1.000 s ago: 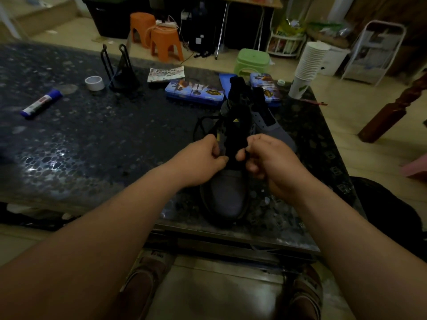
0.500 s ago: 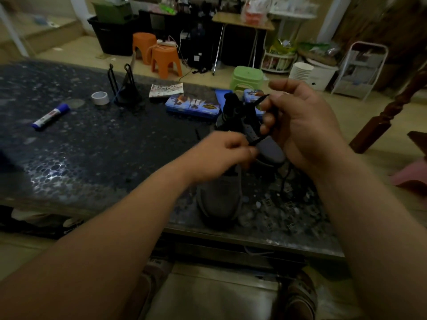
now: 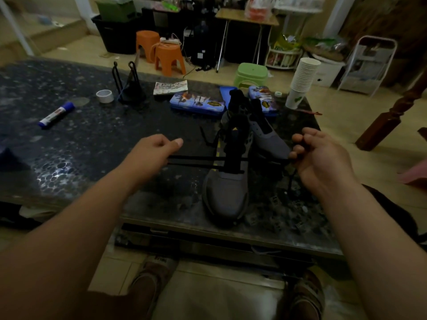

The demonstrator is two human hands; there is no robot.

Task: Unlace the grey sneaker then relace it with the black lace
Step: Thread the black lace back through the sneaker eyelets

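On the surface [image 3: 92,144], the sneaker [image 3: 225,195] stands toe to near edge; the lace [image 3: 194,163] crosses it, left hand [image 3: 150,155] to right hand [image 3: 323,158]. Behind it tins [image 3: 197,103], cup stack [image 3: 302,82] far right, marker [image 3: 56,114] far left.

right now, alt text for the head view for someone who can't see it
A left hand and right hand each hold a black lace stretched sideways across the lowest eyelets of a grey sneaker, toe toward the camera, on a speckled table. A marker, tape roll and blue tins lie behind.

A small yellow logo [image 3: 234,129] marks the grey sneaker's [image 3: 227,195] tongue; no lettering is legible.
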